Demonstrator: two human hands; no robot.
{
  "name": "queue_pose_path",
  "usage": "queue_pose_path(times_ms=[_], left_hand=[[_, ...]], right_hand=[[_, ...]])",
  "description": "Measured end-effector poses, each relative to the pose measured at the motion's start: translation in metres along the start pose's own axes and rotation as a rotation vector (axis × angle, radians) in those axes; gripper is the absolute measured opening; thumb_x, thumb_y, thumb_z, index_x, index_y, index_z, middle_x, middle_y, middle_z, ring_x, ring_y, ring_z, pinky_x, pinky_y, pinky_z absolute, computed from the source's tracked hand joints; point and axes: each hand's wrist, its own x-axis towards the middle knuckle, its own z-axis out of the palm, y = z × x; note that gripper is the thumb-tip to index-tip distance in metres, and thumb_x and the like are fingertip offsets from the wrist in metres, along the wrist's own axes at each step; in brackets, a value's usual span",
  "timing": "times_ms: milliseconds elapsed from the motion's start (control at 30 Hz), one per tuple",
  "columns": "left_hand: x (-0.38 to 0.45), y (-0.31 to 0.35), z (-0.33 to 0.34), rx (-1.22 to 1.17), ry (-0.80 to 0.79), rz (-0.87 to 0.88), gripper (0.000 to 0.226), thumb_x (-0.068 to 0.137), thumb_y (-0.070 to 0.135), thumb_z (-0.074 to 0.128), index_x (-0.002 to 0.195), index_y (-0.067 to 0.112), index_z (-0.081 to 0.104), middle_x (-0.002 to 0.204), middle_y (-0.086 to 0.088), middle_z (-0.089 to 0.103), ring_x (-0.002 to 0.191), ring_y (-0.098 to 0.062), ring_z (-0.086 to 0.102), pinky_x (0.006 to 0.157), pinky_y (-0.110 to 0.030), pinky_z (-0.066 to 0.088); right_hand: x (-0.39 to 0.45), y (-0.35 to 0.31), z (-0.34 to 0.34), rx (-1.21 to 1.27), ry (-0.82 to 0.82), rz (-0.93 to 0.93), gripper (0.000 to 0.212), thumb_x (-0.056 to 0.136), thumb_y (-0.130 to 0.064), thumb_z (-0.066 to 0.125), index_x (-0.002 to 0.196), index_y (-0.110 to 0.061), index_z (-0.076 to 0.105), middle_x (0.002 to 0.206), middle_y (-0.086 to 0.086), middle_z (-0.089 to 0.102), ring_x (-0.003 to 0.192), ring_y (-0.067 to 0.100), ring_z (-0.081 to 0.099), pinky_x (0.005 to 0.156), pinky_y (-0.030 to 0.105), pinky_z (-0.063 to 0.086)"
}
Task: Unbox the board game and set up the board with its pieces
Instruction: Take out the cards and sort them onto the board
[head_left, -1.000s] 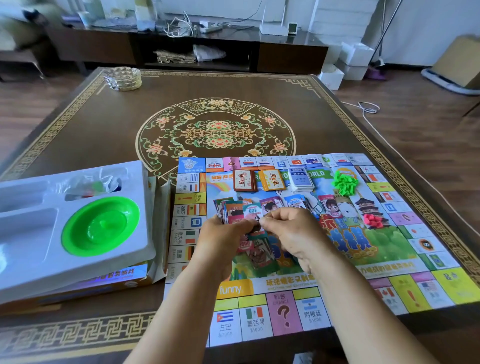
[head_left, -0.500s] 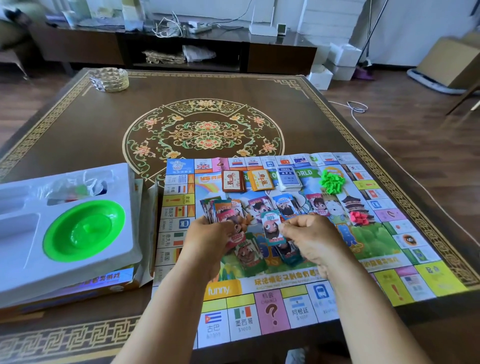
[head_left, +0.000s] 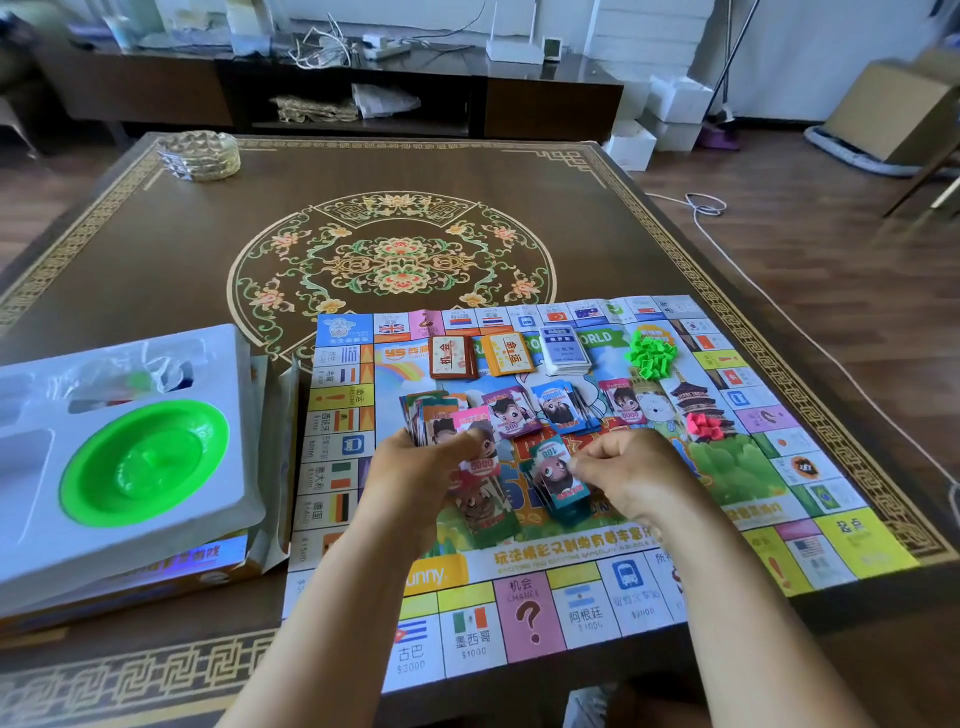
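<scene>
The paper game board (head_left: 810, 530) lies flat on the near right part of the table. My left hand (head_left: 421, 478) grips a fanned stack of play money (head_left: 441, 421) above the board's middle. My right hand (head_left: 631, 475) pinches a teal 100 note (head_left: 553, 467) over a teal pile (head_left: 569, 506). Purple (head_left: 511, 413), blue (head_left: 561, 408) and pink (head_left: 623, 402) money piles lie behind my hands. Farther back sit a red card deck (head_left: 452, 356), an orange deck (head_left: 509, 353) and a blue-white deck (head_left: 563, 351). Green houses (head_left: 649, 353) and red pieces (head_left: 704, 426) lie to the right.
A white plastic box insert (head_left: 218, 467) with a green bowl (head_left: 145, 462) rests on the game box (head_left: 156, 571) at the left. A clear glass dish (head_left: 200, 156) stands at the table's far left corner. A white cable (head_left: 727, 244) runs over the floor on the right.
My right hand drew a teal note off the stack in my left hand and carried it down to the teal pile. The camera view shifted slightly.
</scene>
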Motion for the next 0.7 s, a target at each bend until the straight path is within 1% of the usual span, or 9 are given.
queue_pose_path(times_ms=[67, 133, 233, 267, 333, 400, 500, 600, 700], left_hand=[[0.0, -0.001, 0.003, 0.013, 0.001, 0.0, 0.017, 0.078, 0.006, 0.073, 0.093, 0.006, 0.064, 0.086, -0.012, 0.071, 0.067, -0.022, 0.066, 0.063, -0.03, 0.05], [-0.001, -0.002, 0.005, 0.025, 0.002, -0.005, 0.02, 0.077, 0.007, 0.075, 0.094, 0.005, 0.064, 0.089, -0.014, 0.071, 0.069, -0.023, 0.065, 0.063, -0.03, 0.05], [-0.003, -0.003, 0.009, 0.036, -0.016, -0.005, 0.022, 0.076, 0.008, 0.076, 0.093, 0.004, 0.063, 0.09, -0.014, 0.07, 0.071, -0.023, 0.065, 0.063, -0.03, 0.051], [-0.004, -0.004, 0.01, 0.04, -0.027, -0.004, 0.022, 0.076, 0.009, 0.076, 0.093, 0.004, 0.063, 0.089, -0.015, 0.07, 0.071, -0.023, 0.065, 0.064, -0.03, 0.052], [-0.007, -0.005, 0.015, 0.051, -0.053, 0.0, 0.019, 0.076, 0.009, 0.076, 0.091, 0.004, 0.066, 0.087, -0.015, 0.07, 0.07, -0.023, 0.066, 0.065, -0.03, 0.052], [-0.009, -0.007, 0.017, 0.06, -0.065, 0.004, 0.02, 0.075, 0.01, 0.076, 0.091, 0.003, 0.067, 0.086, -0.016, 0.071, 0.069, -0.024, 0.066, 0.065, -0.031, 0.052], [-0.012, -0.006, 0.019, 0.071, -0.101, -0.001, 0.017, 0.077, 0.014, 0.074, 0.09, 0.005, 0.066, 0.084, -0.015, 0.07, 0.072, -0.025, 0.063, 0.068, -0.034, 0.05], [-0.012, -0.004, 0.019, 0.034, -0.143, -0.038, 0.011, 0.09, 0.017, 0.062, 0.094, 0.006, 0.063, 0.081, -0.012, 0.071, 0.069, -0.023, 0.065, 0.067, -0.033, 0.052], [-0.008, -0.003, 0.016, -0.009, -0.134, -0.059, 0.012, 0.095, 0.003, 0.048, 0.095, 0.001, 0.061, 0.079, -0.011, 0.07, 0.067, -0.021, 0.067, 0.067, -0.034, 0.055]], right_hand=[[-0.001, -0.001, -0.001, 0.002, 0.013, -0.006, 0.016, 0.083, -0.029, 0.07, 0.07, -0.02, 0.065, 0.078, -0.004, 0.067, 0.071, 0.013, 0.059, 0.066, 0.025, 0.046], [-0.007, -0.005, -0.003, 0.047, 0.025, -0.017, 0.015, 0.084, -0.031, 0.069, 0.079, -0.017, 0.067, 0.085, 0.0, 0.071, 0.073, 0.016, 0.062, 0.063, 0.024, 0.048], [-0.015, -0.012, -0.003, 0.192, -0.034, -0.052, 0.015, 0.084, -0.031, 0.068, 0.081, -0.017, 0.067, 0.084, 0.003, 0.071, 0.083, 0.021, 0.067, 0.063, 0.03, 0.054], [-0.017, -0.014, -0.001, 0.25, -0.084, -0.066, 0.013, 0.083, -0.03, 0.069, 0.078, -0.018, 0.066, 0.076, -0.001, 0.07, 0.077, 0.017, 0.065, 0.057, 0.026, 0.052], [-0.019, -0.016, 0.007, 0.326, -0.154, -0.085, 0.011, 0.082, -0.026, 0.07, 0.074, -0.02, 0.066, 0.064, -0.008, 0.065, 0.067, 0.01, 0.057, 0.059, 0.023, 0.043], [-0.016, -0.015, 0.016, 0.359, -0.167, -0.079, 0.01, 0.083, -0.023, 0.07, 0.074, -0.019, 0.065, 0.069, -0.005, 0.065, 0.066, 0.01, 0.054, 0.061, 0.027, 0.042], [-0.013, -0.014, 0.021, 0.414, -0.144, -0.06, 0.012, 0.083, -0.028, 0.071, 0.076, -0.018, 0.066, 0.067, -0.003, 0.065, 0.06, 0.01, 0.052, 0.052, 0.025, 0.04], [-0.008, -0.011, 0.019, 0.448, -0.073, -0.041, 0.016, 0.082, -0.029, 0.072, 0.072, -0.017, 0.066, 0.056, -0.005, 0.061, 0.053, 0.011, 0.048, 0.05, 0.025, 0.036], [-0.003, -0.007, 0.016, 0.428, -0.006, -0.035, 0.016, 0.081, -0.025, 0.072, 0.071, -0.015, 0.066, 0.049, -0.009, 0.055, 0.05, 0.01, 0.047, 0.051, 0.026, 0.036]])
